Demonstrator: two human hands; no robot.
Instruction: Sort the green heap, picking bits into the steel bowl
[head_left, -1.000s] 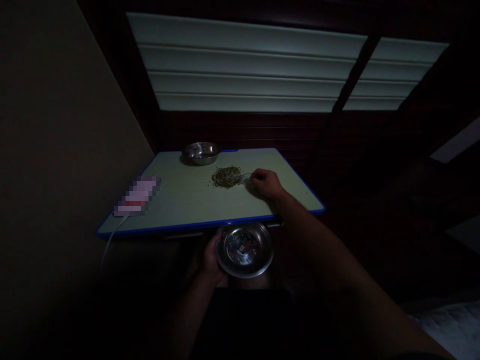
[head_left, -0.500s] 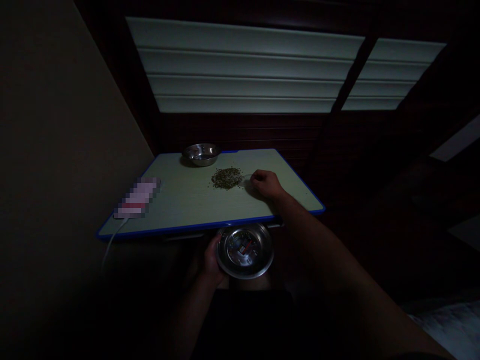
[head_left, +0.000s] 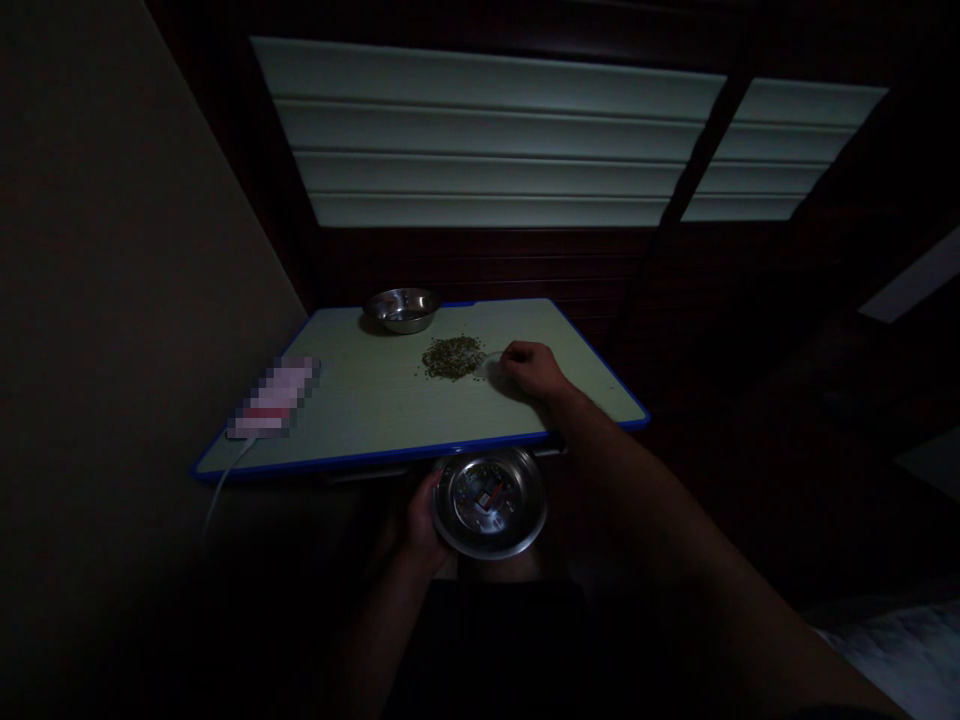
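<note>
My left hand (head_left: 426,520) is closed on the left rim of a shiny metal bowl (head_left: 531,528), held just below the table's front edge. Reflections cover the bowl's bottom, so any contents are hard to make out. Over the table, my right hand (head_left: 531,368) pinches a thin see-through object (head_left: 489,366) whose exact kind is too dim to tell. Its far end meets the right side of a loose pile of small greenish-brown grains (head_left: 450,358). Some grains lie scattered around the pile.
A second metal bowl (head_left: 403,312) stands at the back left of the pale, blue-edged table (head_left: 375,405). At the left lies a blurred-out phone-like item (head_left: 274,395) with a white cable (head_left: 220,490) hanging over the edge. Dark slatted doors (head_left: 480,255) rise behind.
</note>
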